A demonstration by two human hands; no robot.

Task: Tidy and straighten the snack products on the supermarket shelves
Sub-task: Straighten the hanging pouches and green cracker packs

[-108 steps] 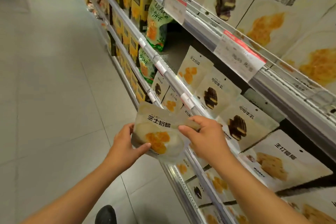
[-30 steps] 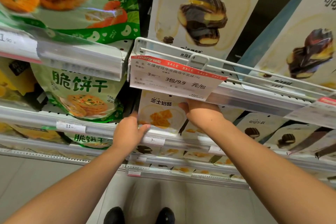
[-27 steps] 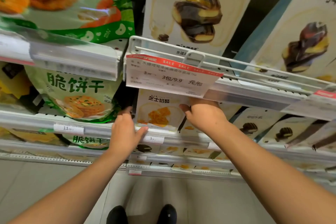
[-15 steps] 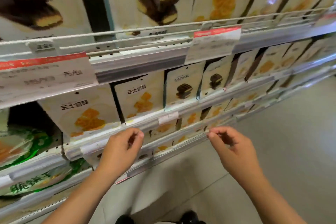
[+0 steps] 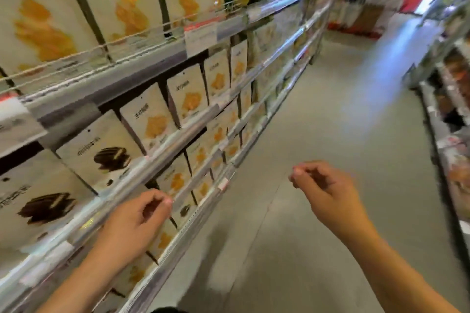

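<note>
At ten o'clock the snack pouches (image 5: pixel 150 122) stand on the shelves (image 5: pixel 175 134), your left hand (image 5: pixel 134 221) and right hand (image 5: pixel 328 190) loosely curled, holding nothing; between packs, you likely need to pick the next crooked one.

Snack pouches (image 5: pixel 150 122) beside my left hand (image 5: pixel 134 223): matt cream film w/ printed pics, slight sheen. Shelf rails (image 5: pixel 162 150): clear glossy plastic strips over grey metal. Top guard (image 5: pixel 101 44): thin wire. Price tag (image 5: pixel 201 35): paper. Floor (image 5: pixel 330 160): smooth, pale, semi-gloss.
</note>
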